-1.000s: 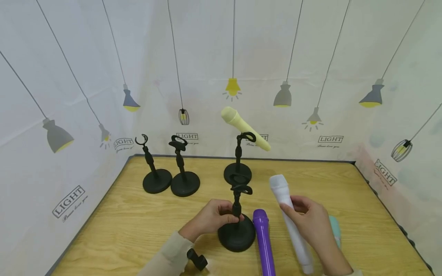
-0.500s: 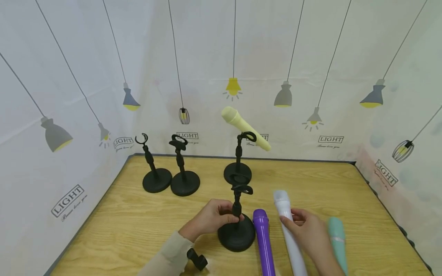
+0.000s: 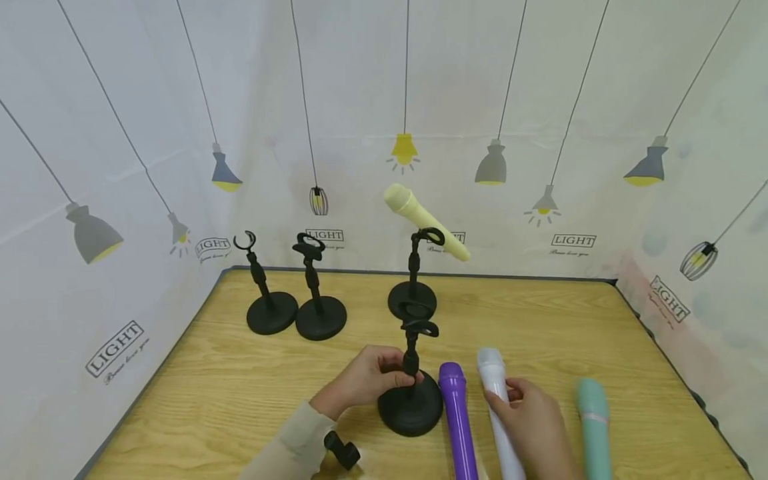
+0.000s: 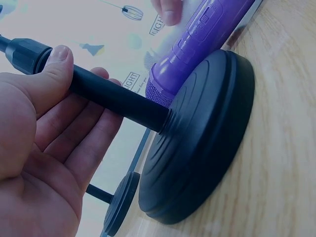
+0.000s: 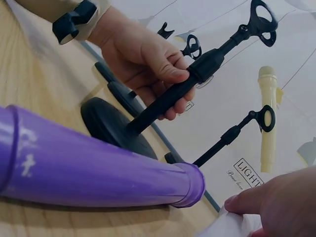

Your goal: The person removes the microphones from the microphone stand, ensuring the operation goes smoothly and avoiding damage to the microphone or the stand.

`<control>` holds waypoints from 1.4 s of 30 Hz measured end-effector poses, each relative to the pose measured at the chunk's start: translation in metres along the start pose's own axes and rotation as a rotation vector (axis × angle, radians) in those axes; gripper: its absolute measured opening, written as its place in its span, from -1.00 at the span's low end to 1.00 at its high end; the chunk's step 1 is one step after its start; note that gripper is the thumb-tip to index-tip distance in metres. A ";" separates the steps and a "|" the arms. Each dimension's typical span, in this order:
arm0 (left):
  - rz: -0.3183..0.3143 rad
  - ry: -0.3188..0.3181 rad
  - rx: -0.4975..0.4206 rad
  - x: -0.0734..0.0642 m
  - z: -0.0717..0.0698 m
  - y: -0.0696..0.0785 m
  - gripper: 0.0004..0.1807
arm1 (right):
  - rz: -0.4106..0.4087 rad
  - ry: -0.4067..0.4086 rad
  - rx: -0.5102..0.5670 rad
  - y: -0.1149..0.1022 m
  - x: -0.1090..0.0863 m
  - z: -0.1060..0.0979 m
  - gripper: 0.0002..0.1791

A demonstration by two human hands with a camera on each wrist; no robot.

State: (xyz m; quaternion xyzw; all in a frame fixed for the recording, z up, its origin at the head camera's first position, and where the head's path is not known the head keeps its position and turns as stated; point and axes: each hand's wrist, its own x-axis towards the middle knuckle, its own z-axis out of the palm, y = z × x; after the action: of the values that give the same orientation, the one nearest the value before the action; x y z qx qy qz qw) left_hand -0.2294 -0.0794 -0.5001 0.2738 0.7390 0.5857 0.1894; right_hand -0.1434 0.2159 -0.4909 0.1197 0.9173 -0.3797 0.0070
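Note:
My left hand grips the pole of a black microphone stand, its thumb and fingers around the pole below the collar in the left wrist view. The stand's round base is on the table and its ring clip holds nothing. My right hand pinches a white microphone just below its head, thumb on the near side. The white microphone lies low beside a purple microphone, which lies between it and the stand. In the right wrist view only a little of the white microphone shows.
A mint green microphone lies to the right of my right hand. A cream microphone sits tilted in a stand at the back. Two more black stands, one at far left and one beside it, hold nothing. Printed sheets wall the table.
My right hand has lowered the white microphone toward the table, its head moving down and slightly right, beside the purple one. More of the mint green microphone shows. My left hand stays on the stand.

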 end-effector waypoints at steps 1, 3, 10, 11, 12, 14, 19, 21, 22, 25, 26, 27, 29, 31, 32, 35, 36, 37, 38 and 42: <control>-0.001 0.001 -0.001 0.000 0.000 0.000 -0.86 | -0.012 0.007 -0.012 0.001 -0.001 0.001 -0.31; -0.004 0.004 -0.004 0.000 0.000 0.000 -0.87 | -0.025 0.017 -0.041 0.003 -0.002 0.004 -0.32; -0.016 0.013 -0.007 -0.001 -0.001 0.000 -0.87 | -0.096 0.067 -0.162 0.003 -0.008 0.014 -0.38; -0.013 0.012 -0.005 -0.001 -0.001 0.000 -0.87 | -0.110 0.077 -0.182 0.002 -0.009 0.014 -0.40; -0.010 0.010 -0.002 -0.001 -0.001 0.000 -0.87 | -0.127 0.090 -0.206 0.001 -0.010 0.015 -0.43; -0.005 0.007 0.000 -0.001 -0.002 0.000 -0.85 | -0.156 0.115 -0.248 -0.001 -0.013 0.017 -0.49; -0.003 0.007 -0.003 -0.001 -0.002 0.001 -0.86 | -0.187 0.158 -0.321 -0.008 -0.017 0.021 -0.58; -0.009 0.008 -0.005 -0.001 -0.002 0.001 -0.86 | -0.185 0.163 -0.333 -0.009 -0.019 0.021 -0.57; -0.009 0.008 -0.006 -0.001 -0.002 0.001 -0.86 | -0.186 0.166 -0.336 -0.010 -0.019 0.022 -0.57; -0.003 0.008 -0.002 -0.001 -0.001 0.001 -0.87 | -0.194 0.177 -0.335 -0.010 -0.021 0.022 -0.59; 0.002 0.009 -0.002 -0.001 -0.001 0.002 -0.86 | -0.196 0.178 -0.332 -0.009 -0.021 0.021 -0.59; 0.004 0.009 -0.003 -0.001 -0.001 0.002 -0.86 | -0.201 0.180 -0.328 -0.008 -0.021 0.021 -0.60; 0.004 0.010 -0.005 -0.001 -0.001 0.002 -0.86 | -0.218 0.187 -0.324 -0.006 -0.022 0.020 -0.60; 0.000 0.012 -0.006 -0.001 -0.001 0.002 -0.85 | -0.234 0.194 -0.320 -0.004 -0.022 0.019 -0.60; 0.000 0.013 -0.008 -0.001 -0.001 0.002 -0.85 | -0.243 0.198 -0.320 -0.002 -0.022 0.018 -0.62; -0.005 0.013 -0.010 -0.001 0.001 0.001 -0.86 | -0.270 0.212 -0.319 0.000 -0.023 0.017 -0.65; -0.006 0.014 -0.010 -0.002 0.001 0.001 -0.86 | -0.275 0.215 -0.315 0.000 -0.023 0.016 -0.64; -0.006 0.014 -0.008 -0.002 0.001 0.001 -0.86 | -0.275 0.206 -0.311 0.000 -0.023 0.016 -0.59; -0.008 0.013 -0.005 -0.002 0.002 0.000 -0.86 | -0.277 0.197 -0.306 0.000 -0.023 0.015 -0.55; -0.022 0.013 0.005 -0.005 0.003 -0.001 -0.84 | -0.314 0.185 -0.246 -0.005 -0.022 0.011 -0.55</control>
State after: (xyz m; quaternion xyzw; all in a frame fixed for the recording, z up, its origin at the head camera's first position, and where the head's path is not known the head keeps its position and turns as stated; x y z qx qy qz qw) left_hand -0.2234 -0.0801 -0.5017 0.2621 0.7445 0.5836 0.1906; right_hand -0.1237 0.2001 -0.4929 0.0078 0.9608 -0.2487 -0.1219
